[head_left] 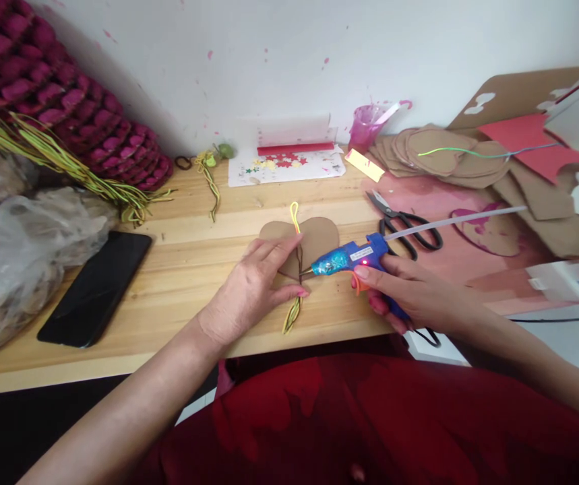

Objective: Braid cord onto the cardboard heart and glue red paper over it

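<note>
A heart-shaped cardboard piece (322,236) lies on the wooden table with a yellow and dark cord (294,217) running down its middle. The cord makes a loop above the heart, and its loose ends hang past the point below. My left hand (251,276) holds the cord against the cardboard, fingertips near the upper part and thumb by the lower tip. Wrapped round the handle of a blue glue gun (352,257) is my right hand (400,289), a finger by the orange trigger. The gun's nozzle touches or nearly touches the cord, and a long glue stick (461,217) sticks out behind.
Black-handled scissors (405,225) lie just behind the glue gun. At the right are stacked cardboard pieces (431,149); a pink-stained cup (364,126) stands by the wall. A black phone (96,289), a plastic bag (41,249) and a large magenta textured object (61,94) occupy the left.
</note>
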Demonstrator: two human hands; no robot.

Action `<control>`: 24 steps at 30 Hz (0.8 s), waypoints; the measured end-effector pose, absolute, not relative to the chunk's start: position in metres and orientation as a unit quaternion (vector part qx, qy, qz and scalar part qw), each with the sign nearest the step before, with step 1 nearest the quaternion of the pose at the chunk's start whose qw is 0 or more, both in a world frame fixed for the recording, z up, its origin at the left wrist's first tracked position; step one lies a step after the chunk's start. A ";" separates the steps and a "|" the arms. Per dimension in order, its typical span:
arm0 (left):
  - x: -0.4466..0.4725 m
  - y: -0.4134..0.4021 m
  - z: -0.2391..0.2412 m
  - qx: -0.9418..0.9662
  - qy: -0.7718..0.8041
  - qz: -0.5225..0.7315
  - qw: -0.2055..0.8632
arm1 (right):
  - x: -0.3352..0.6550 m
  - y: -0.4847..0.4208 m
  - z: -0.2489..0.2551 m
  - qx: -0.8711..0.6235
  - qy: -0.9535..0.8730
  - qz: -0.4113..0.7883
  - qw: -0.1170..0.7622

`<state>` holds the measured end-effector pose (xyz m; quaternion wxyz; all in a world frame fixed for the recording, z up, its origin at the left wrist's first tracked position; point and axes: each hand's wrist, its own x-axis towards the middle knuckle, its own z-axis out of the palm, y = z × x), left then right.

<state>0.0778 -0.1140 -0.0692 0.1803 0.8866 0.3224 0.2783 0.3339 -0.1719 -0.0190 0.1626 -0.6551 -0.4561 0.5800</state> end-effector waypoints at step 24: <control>0.078 -0.116 -0.069 0.873 0.345 0.275 0.209 | 0.330 -0.164 -0.022 -0.663 -0.458 0.557 0.201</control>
